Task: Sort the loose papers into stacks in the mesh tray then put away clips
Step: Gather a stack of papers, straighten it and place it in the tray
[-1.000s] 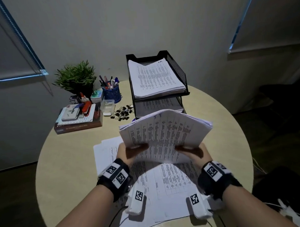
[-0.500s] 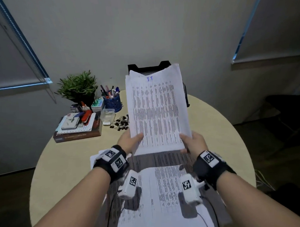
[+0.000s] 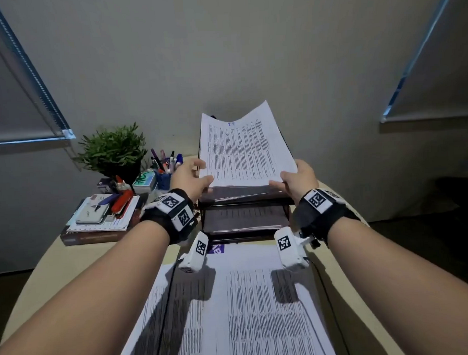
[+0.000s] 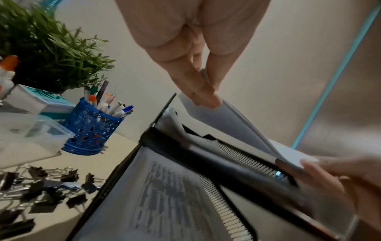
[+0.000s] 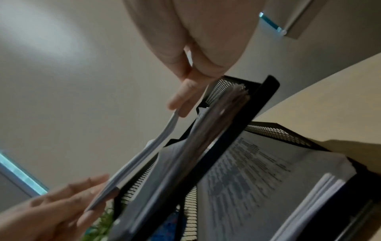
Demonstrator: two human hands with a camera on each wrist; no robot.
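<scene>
I hold a stack of printed papers over the top tier of the black mesh tray. My left hand pinches the stack's near left corner and my right hand pinches its near right corner. The left wrist view shows the thumb and fingers closed on the paper edge. Both tiers hold papers, the lower pile showing under the rim. More loose sheets lie on the table below my arms. Black binder clips are scattered left of the tray.
Left of the tray stand a blue pen cup, a potted plant and a book pile with a phone on top. A clear plastic box sits by the clips. The round table ends close behind the tray.
Both hands carried the stack forward from in front of me to just above the top tier. The stack tipped from nearly upright to lying almost flat.
</scene>
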